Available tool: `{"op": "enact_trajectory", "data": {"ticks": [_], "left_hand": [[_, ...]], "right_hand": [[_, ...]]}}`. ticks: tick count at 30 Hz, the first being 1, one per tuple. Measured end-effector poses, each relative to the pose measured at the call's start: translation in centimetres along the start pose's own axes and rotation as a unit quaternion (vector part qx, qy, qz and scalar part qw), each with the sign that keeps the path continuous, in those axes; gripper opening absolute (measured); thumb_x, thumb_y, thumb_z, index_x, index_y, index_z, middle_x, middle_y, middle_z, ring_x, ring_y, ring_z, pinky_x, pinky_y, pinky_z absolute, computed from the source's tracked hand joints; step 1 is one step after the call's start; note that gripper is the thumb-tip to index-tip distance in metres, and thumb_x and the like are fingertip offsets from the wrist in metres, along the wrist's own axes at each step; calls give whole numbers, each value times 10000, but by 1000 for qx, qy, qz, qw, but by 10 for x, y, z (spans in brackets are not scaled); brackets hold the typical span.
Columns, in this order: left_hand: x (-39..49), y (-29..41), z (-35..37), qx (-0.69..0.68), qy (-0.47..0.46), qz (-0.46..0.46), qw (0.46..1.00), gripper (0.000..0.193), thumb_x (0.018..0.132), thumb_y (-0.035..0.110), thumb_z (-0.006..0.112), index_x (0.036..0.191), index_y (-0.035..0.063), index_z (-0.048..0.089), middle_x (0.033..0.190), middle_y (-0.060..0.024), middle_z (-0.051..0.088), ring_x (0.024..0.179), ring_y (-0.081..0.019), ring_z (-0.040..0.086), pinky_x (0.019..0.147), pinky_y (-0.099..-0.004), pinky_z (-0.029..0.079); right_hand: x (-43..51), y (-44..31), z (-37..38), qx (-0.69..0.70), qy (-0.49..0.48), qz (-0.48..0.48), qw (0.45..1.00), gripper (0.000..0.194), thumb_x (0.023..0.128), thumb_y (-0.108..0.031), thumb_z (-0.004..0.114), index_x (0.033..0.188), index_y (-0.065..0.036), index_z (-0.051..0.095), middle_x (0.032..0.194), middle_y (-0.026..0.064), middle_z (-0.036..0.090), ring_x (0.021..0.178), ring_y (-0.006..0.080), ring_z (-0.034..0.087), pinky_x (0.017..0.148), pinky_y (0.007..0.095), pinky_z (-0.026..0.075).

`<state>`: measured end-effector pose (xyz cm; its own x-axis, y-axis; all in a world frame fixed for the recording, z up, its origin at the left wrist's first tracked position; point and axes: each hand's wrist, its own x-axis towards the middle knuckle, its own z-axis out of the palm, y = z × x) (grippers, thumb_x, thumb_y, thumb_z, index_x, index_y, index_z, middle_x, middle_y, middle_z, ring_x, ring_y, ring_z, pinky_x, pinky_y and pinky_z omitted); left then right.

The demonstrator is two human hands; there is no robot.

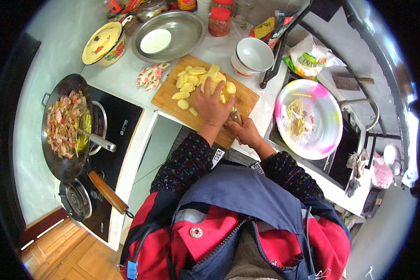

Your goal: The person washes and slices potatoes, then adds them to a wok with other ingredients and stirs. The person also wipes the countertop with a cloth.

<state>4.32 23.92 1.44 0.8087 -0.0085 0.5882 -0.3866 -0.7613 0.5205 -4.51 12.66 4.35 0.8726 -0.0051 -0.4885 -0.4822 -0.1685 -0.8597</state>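
On a wooden cutting board (176, 105) lies a heap of pale yellow slices, apparently potato (185, 87). My left hand (211, 105) rests over the near side of the heap, fingers spread among the slices; whatever is under its palm is hidden. My right hand (245, 131) grips the wooden handle of a knife (235, 116) at the board's near right edge. Most of the blade is hidden by my left hand, close beside it. A few single slices lie at the board's left part.
On the left hob, a wok (66, 171) holds cooked meat and a metal spatula (103, 141); its wooden handle (106, 192) juts forward. A metal tray (192, 31) and an enamel pot (106, 57) stand behind. Right are stacked bowls (254, 54) and a colourful basin (323, 115) over the sink.
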Motion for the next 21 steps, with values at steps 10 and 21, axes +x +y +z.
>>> {"op": "enact_trajectory", "data": {"ticks": [10, 21], "left_hand": [[48, 38, -36, -74, 47, -33, 996, 489, 628, 350, 698, 1081, 188, 613, 1264, -140, 439, 1144, -408, 384, 933, -530, 312], [165, 22, -172, 90, 250, -31, 964, 488, 583, 336, 702, 1043, 186, 633, 1228, -107, 448, 1139, -372, 349, 873, -503, 317]], "right_hand": [[-5, -40, -20, -75, 46, -38, 995, 163, 851, -203, 534, 865, -42, 516, 533, 5, 475, 363, 98, 403, 321, 271, 330], [-4, -218, 35, -45, -123, -189, 973, 196, 863, -207, 548, 754, -65, 469, 524, -10, 428, 355, 83, 392, 296, 244, 307]]}}
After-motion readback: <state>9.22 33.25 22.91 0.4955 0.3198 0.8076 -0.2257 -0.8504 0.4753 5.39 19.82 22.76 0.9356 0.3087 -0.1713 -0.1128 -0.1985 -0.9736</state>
